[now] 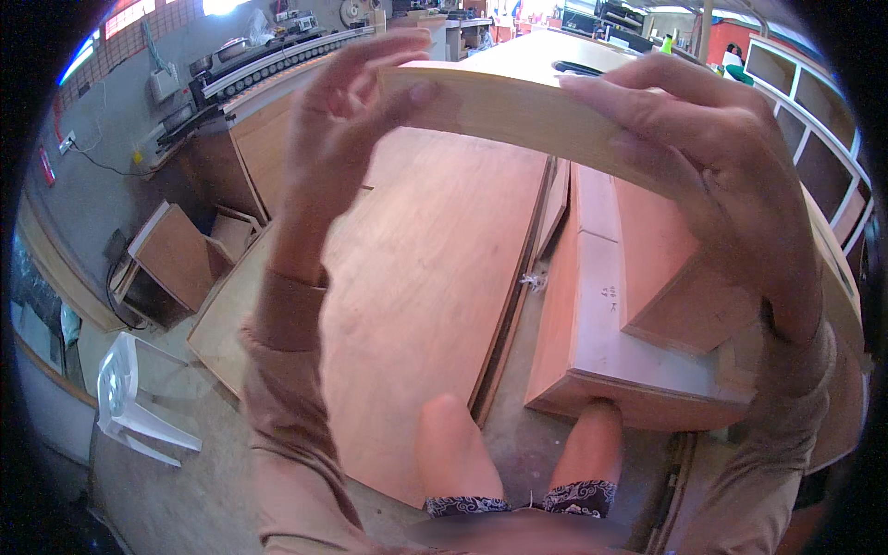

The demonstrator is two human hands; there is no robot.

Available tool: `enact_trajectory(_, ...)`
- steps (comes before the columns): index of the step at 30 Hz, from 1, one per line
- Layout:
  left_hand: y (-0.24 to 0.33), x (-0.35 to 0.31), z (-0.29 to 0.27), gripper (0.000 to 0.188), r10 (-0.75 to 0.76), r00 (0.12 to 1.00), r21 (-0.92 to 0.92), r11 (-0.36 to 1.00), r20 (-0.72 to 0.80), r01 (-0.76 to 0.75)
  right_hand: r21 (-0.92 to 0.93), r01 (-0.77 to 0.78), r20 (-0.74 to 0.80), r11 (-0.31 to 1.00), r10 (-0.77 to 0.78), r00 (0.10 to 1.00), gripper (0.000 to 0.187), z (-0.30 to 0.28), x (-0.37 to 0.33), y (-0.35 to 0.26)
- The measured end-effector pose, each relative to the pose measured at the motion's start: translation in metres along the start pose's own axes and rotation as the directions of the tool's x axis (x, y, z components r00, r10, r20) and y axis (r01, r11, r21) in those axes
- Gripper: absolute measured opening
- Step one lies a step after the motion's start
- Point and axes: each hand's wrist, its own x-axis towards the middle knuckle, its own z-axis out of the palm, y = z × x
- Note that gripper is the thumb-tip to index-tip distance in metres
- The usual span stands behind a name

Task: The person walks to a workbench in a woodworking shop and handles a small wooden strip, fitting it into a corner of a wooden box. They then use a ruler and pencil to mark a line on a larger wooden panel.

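Note:
Raised in front of me is a pale wooden board [518, 120], its long plain edge facing me and bending across the upper part of the head view. My left hand [347, 102] is at its left end, with the thumb pressed on the facing edge and the fingers curled up and around the corner. Farther right, my right hand [712, 139] grips the same board, fingers over its upper edge and thumb against the facing side. A bright pale surface spreads behind the edge, with a dark oval shape [587, 68] beside my right fingertips.
Below lies a large plywood sheet [425, 277]. A wooden cabinet carcass [601, 314] stands right of it, close to my legs. At left are a white plastic chair [129, 398] and leaning wood panels [180, 254]. A long machine [277, 69] lines the back-left wall; white-edged shelving [814, 129] stands at right.

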Motion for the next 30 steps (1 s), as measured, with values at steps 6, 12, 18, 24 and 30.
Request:
enact_trajectory(6, -0.032, -0.019, 0.032, 0.037, 0.045, 0.987, -0.412, 0.905, -0.153, -0.106, 0.026, 0.129, 0.144, 0.991, -0.131, 0.981, 0.041, -0.010, 0.018, 0.021)
enact_trajectory(12, -0.044, -0.012, 0.042, 0.039, 0.086, 0.969, -0.507, 0.839, -0.230, -0.195, 0.227, 0.085, 0.166, 0.970, -0.125, 0.978, 0.044, 0.003, 0.033, 0.026)
enact_trajectory(18, -0.050, -0.007, 0.071, 0.028, 0.085, 0.925, -0.669, 0.666, -0.370, -0.329, 0.120, 0.169, 0.178, 0.978, -0.188, 0.966, 0.041, 0.004, 0.035, 0.028)
enact_trajectory(24, -0.047, -0.002, 0.084, 0.013, 0.043, 0.879, -0.610, 0.704, -0.474, -0.364, 0.054, 0.151, 0.220, 0.987, -0.159, 0.962, 0.040, 0.001, 0.035, 0.020)
enact_trajectory(30, -0.042, 0.002, 0.078, 0.010, 0.072, 0.890, -0.595, 0.719, -0.451, -0.359, 0.086, 0.151, 0.226, 0.985, -0.167, 0.960, 0.045, 0.001, 0.038, 0.023)
